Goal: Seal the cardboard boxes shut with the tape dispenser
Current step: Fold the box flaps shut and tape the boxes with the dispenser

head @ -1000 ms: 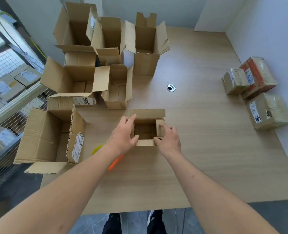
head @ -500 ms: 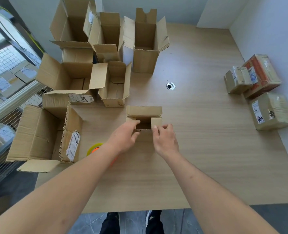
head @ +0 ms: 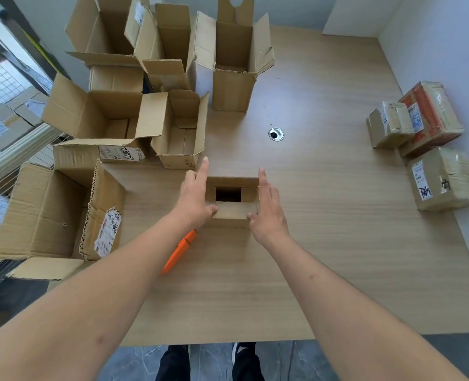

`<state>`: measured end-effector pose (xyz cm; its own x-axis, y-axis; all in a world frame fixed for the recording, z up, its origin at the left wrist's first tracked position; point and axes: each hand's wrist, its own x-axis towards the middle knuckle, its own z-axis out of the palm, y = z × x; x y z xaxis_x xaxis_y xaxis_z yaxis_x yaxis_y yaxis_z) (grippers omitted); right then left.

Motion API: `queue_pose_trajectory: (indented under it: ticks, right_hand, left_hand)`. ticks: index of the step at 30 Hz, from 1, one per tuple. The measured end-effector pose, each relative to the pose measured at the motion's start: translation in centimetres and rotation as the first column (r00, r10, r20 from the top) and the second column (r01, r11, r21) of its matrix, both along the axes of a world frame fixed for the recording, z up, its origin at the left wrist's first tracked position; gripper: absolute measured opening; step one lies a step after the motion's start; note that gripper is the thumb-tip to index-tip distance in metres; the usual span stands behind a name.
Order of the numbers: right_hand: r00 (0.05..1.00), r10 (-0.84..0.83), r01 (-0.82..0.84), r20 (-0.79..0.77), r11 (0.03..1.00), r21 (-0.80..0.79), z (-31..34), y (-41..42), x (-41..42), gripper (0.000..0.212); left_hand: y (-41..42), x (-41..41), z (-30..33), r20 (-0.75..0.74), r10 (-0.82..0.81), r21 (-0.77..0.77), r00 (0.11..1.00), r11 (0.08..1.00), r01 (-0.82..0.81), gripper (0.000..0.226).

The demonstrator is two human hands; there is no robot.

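Note:
A small cardboard box (head: pixel 232 213) sits mid-table with its top partly folded; a dark gap shows between the flaps. My left hand (head: pixel 193 198) lies flat against the box's left side, thumb on the near flap. My right hand (head: pixel 267 213) presses the right side, fingers straight, thumb on the near flap. The orange tape dispenser (head: pixel 179 250) lies on the table under my left forearm, mostly hidden.
Several open, empty cardboard boxes (head: pixel 98 116) crowd the left and far side of the wooden table (head: pixel 324 257). Three taped parcels (head: pixel 445 178) lie along the right wall. A round cable hole (head: pixel 276 134) is beyond the small box.
The side flaps have been folded inward and the near flap is now down. My hands moved from the flaps to flat against the box's sides.

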<state>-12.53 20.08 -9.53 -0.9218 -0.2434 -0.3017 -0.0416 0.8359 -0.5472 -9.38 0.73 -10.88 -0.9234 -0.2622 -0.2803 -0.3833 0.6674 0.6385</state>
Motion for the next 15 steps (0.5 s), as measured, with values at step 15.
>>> queue_pose_trajectory:
  ticks: [15]
  right_hand:
    - [0.97,0.238,-0.24,0.04,0.933,0.267,-1.4,-2.3,1.3,0.065]
  left_hand:
    - [-1.0,6.1,0.6,-0.018,-0.158,-0.23,0.987,0.962,0.15,0.056]
